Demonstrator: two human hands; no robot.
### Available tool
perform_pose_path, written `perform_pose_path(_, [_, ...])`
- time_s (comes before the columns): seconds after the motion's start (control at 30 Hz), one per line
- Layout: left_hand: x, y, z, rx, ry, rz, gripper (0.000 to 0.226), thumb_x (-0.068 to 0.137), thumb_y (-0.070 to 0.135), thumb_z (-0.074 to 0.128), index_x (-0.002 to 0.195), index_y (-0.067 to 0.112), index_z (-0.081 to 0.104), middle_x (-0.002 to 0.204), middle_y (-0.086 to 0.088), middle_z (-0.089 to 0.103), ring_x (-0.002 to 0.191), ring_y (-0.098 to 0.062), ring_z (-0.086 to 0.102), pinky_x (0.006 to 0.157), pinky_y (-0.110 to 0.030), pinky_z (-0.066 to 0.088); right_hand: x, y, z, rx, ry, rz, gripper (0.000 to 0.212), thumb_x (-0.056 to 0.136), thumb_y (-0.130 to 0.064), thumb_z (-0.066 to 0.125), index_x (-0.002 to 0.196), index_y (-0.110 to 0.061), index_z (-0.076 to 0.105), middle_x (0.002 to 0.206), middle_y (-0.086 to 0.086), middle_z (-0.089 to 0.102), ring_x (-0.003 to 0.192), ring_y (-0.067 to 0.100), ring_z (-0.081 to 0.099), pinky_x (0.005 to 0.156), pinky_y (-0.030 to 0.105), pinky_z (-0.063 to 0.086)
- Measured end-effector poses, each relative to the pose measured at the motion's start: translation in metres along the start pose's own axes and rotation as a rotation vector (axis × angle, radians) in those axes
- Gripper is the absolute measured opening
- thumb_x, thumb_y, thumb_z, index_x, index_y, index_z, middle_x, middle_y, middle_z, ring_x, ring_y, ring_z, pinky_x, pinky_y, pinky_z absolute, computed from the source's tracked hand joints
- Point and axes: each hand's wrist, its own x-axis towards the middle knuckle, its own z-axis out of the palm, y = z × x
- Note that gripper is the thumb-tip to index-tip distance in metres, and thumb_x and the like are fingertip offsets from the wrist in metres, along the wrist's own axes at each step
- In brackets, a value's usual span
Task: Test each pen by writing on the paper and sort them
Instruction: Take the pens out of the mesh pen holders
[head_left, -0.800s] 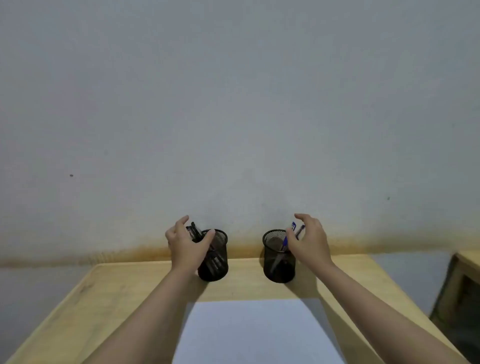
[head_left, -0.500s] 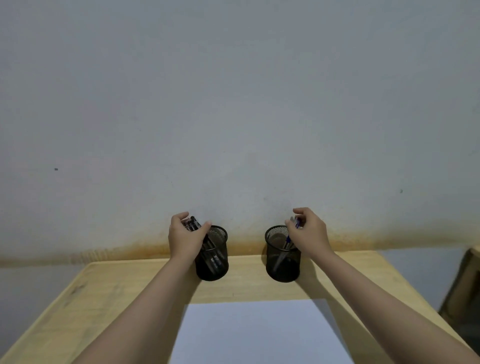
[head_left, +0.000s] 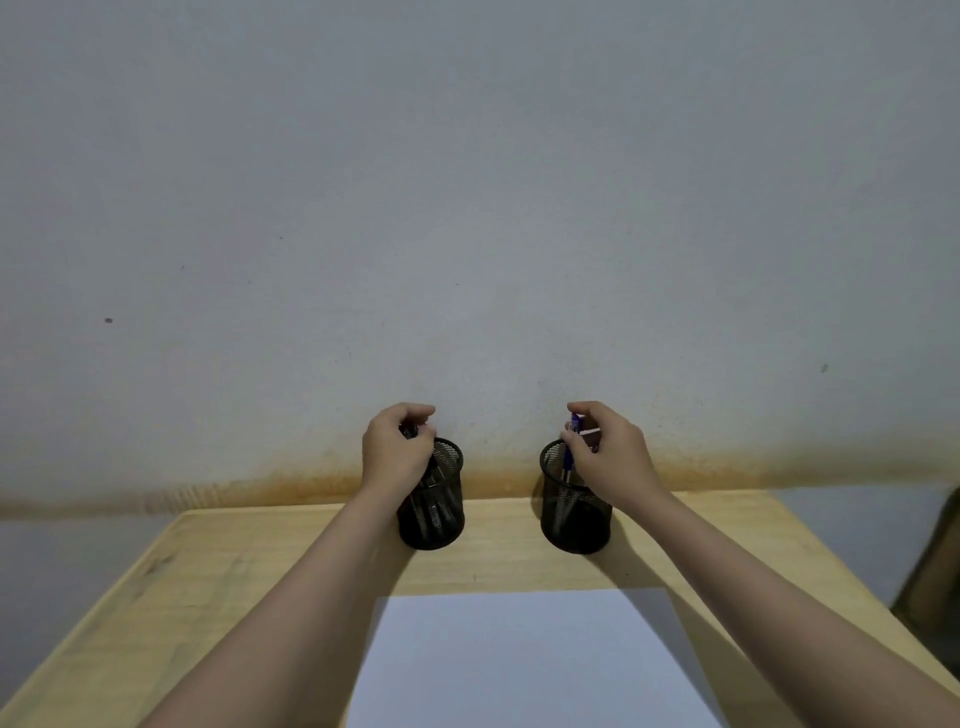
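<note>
Left hand (head_left: 395, 452) grip pinches dark pens (head_left: 434, 512); right hand (head_left: 613, 457) pinches blue pen (head_left: 570, 447).

Single head view, facing forward and slightly down over table (head_left: 260, 571) toward wall (head_left: 467, 208), hands at arm's length

Wooden table (head_left: 249, 587): two mesh cups (head_left: 441, 519) (head_left: 574, 525), white paper (head_left: 530, 660).

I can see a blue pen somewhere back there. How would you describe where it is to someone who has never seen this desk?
Start at the wooden desk against the grey wall, with a white sheet of paper in front. Two black mesh cups stand at its far edge; take the right cup. The blue pen sticks up from it, pinched by the right hand, while the pens in the left cup are dark.
</note>
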Motion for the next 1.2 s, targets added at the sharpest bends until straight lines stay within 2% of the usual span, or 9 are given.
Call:
perform_pose_path(0.2, [-0.003, 0.004, 0.005, -0.066, -0.016, -0.025, 0.028, 0.090, -0.004, 0.042, 0.097, 0.012, 0.064, 0.105, -0.010, 0.061, 0.090, -0.017, 0.066, 0.084, -0.032, 0.053, 0.002, 0.001, -0.004, -0.032, -0.030, -0.004, 0.022, 0.093, -0.012, 0.055, 0.115, -0.015, 0.058, 0.094, 0.005, 0.061, 0.075, 0.014, 0.060, 0.056, 0.015, 0.043])
perform_pose_path(0.43, [0.001, 0.023, -0.005, -0.102, 0.114, 0.102, 0.028, 0.091, -0.004, 0.043, 0.098, 0.014, 0.063, 0.114, -0.009, 0.060, 0.094, -0.008, 0.056, 0.074, -0.016, 0.043, 0.006, -0.015, -0.023, 0.077, 0.093, -0.082, 0.020, 0.092, -0.009, 0.057, 0.111, -0.014, 0.059, 0.090, 0.007, 0.067, 0.083, 0.017, 0.067, 0.065, 0.029, 0.058])
perform_pose_path(0.57, [0.005, 0.049, -0.024, -0.187, 0.268, 0.195, 0.028, 0.089, -0.005, 0.042, 0.102, 0.010, 0.063, 0.109, -0.011, 0.061, 0.096, -0.013, 0.058, 0.077, -0.012, 0.042, 0.007, -0.040, -0.044, 0.159, 0.240, -0.186, 0.021, 0.091, -0.005, 0.057, 0.109, -0.013, 0.060, 0.092, 0.006, 0.069, 0.085, 0.016, 0.068, 0.065, 0.014, 0.054])
perform_pose_path(0.67, [0.004, 0.069, -0.043, -0.314, 0.411, 0.207, 0.028, 0.089, -0.006, 0.042, 0.103, 0.006, 0.063, 0.097, -0.005, 0.060, 0.090, -0.011, 0.057, 0.074, -0.005, 0.044, 0.000, -0.061, -0.054, 0.273, 0.305, -0.199, 0.021, 0.091, -0.005, 0.058, 0.106, -0.019, 0.058, 0.093, 0.008, 0.069, 0.087, 0.015, 0.069, 0.064, 0.023, 0.057])
perform_pose_path(0.8, [-0.009, 0.068, -0.067, -0.477, 0.511, 0.087, 0.028, 0.090, -0.003, 0.043, 0.097, 0.015, 0.063, 0.086, 0.008, 0.059, 0.085, -0.004, 0.059, 0.078, -0.012, 0.047, -0.024, -0.075, -0.050, 0.382, 0.284, -0.156, 0.020, 0.091, -0.005, 0.057, 0.105, -0.018, 0.057, 0.094, 0.010, 0.069, 0.087, 0.014, 0.071, 0.064, 0.028, 0.060])
perform_pose_path(0.9, [-0.032, 0.044, -0.074, -0.526, 0.542, -0.037, 0.027, 0.090, -0.003, 0.043, 0.098, 0.014, 0.063, 0.091, 0.002, 0.061, 0.089, -0.009, 0.060, 0.078, -0.014, 0.047, -0.047, -0.072, -0.034, 0.421, 0.253, -0.096, 0.019, 0.091, -0.007, 0.057, 0.106, -0.020, 0.058, 0.091, 0.008, 0.070, 0.086, 0.012, 0.071, 0.067, 0.029, 0.059])
perform_pose_path(1.03, [-0.062, 0.003, -0.074, -0.546, 0.548, -0.221, 0.027, 0.090, -0.005, 0.044, 0.107, 0.005, 0.063, 0.102, -0.008, 0.059, 0.093, -0.013, 0.058, 0.070, -0.011, 0.047, -0.074, -0.053, -0.008, 0.380, 0.289, -0.001, 0.018, 0.090, -0.008, 0.060, 0.105, -0.018, 0.060, 0.083, 0.001, 0.066, 0.077, -0.001, 0.065, 0.065, 0.010, 0.051])
perform_pose_path(1.13, [-0.075, -0.021, -0.069, -0.564, 0.552, -0.383, 0.029, 0.089, -0.006, 0.045, 0.111, 0.000, 0.062, 0.110, -0.010, 0.060, 0.096, -0.014, 0.057, 0.077, -0.015, 0.046, -0.087, -0.030, 0.004, 0.378, 0.332, 0.132, 0.017, 0.089, -0.010, 0.062, 0.104, -0.015, 0.059, 0.081, 0.011, 0.068, 0.077, 0.016, 0.065, 0.065, 0.014, 0.049])
perform_pose_path(1.2, [-0.080, -0.036, -0.064, -0.578, 0.540, -0.459, 0.029, 0.089, -0.005, 0.046, 0.111, 0.002, 0.063, 0.114, -0.012, 0.061, 0.094, -0.016, 0.057, 0.082, -0.021, 0.046, -0.093, -0.015, 0.009, 0.374, 0.368, 0.233, 0.019, 0.088, -0.010, 0.062, 0.107, -0.011, 0.060, 0.075, 0.010, 0.064, 0.069, 0.018, 0.061, 0.062, 0.014, 0.046])
